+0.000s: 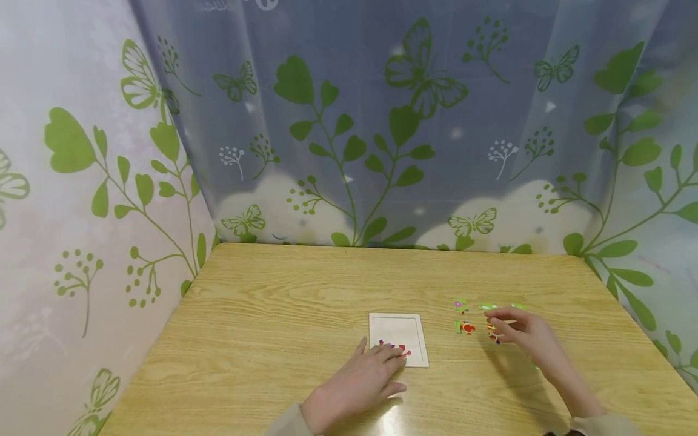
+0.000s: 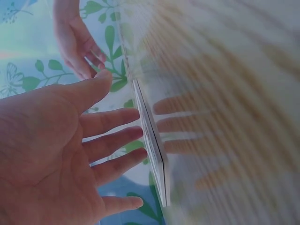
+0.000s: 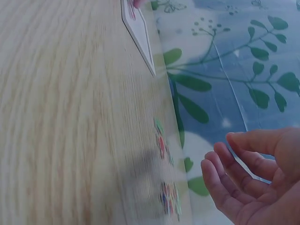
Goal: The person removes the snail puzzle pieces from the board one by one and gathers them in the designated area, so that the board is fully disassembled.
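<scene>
A white square board (image 1: 395, 330) with a thin dark line inside its edge lies flat on the table. Near its front edge sit small red and purple pieces (image 1: 402, 349), partly hidden by my left hand (image 1: 364, 376). The fingers of that hand are spread and fairly straight, their tips resting at the board. To the right, my right hand (image 1: 531, 340) hovers above small colourful flat pieces (image 1: 467, 328), partly covering some of them. Its fingers (image 3: 225, 159) are loosely bent, with nothing between them in the right wrist view.
The light wooden table (image 1: 283, 290) runs back to a blue curtain (image 1: 349, 121) printed with green leaves and butterflies. Pale printed cloth (image 1: 109, 242) hangs along the left side, and similar cloth hangs on the right.
</scene>
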`<move>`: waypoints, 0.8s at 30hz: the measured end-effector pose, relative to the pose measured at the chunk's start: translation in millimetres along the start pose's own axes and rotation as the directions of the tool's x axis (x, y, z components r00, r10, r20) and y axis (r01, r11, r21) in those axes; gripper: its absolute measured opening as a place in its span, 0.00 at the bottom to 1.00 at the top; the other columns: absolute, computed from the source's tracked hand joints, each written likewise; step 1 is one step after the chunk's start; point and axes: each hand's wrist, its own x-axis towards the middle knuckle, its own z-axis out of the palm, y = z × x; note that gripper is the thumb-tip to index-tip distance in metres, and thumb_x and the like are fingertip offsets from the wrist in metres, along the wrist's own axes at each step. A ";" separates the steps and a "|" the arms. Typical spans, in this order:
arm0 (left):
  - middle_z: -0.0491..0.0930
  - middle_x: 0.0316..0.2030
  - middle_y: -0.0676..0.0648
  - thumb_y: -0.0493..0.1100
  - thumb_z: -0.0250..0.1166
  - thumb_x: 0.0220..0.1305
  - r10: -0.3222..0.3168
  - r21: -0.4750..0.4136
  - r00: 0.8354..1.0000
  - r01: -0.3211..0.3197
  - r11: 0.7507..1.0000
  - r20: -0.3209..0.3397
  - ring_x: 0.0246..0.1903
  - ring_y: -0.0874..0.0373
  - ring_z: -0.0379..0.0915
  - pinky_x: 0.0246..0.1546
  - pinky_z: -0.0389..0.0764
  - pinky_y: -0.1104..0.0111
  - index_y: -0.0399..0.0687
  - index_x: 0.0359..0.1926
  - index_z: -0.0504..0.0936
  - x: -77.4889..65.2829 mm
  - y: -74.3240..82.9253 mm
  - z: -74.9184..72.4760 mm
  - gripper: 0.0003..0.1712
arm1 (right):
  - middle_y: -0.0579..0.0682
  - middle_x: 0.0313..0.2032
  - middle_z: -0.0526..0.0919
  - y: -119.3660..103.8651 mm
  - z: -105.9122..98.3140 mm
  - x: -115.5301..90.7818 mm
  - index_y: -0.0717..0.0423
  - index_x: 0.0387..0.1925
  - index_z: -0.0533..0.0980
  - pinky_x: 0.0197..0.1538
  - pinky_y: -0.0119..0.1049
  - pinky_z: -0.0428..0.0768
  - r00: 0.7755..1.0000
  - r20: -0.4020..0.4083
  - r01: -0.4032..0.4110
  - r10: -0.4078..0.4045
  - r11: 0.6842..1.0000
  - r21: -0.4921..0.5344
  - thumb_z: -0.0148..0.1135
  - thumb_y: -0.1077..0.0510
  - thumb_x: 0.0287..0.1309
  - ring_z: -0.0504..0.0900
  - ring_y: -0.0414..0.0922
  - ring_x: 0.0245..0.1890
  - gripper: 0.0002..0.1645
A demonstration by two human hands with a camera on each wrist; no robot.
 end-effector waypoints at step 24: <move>0.67 0.73 0.52 0.59 0.55 0.75 -0.082 -0.011 0.995 0.082 0.997 0.058 0.71 0.54 0.65 0.68 0.66 0.41 0.51 0.71 0.73 -24.3 -13.1 -3.5 0.31 | 0.57 0.47 0.88 -43.2 88.1 30.9 0.62 0.52 0.83 0.40 0.32 0.85 0.959 0.211 0.172 -0.188 0.981 0.093 0.61 0.56 0.71 0.88 0.48 0.41 0.16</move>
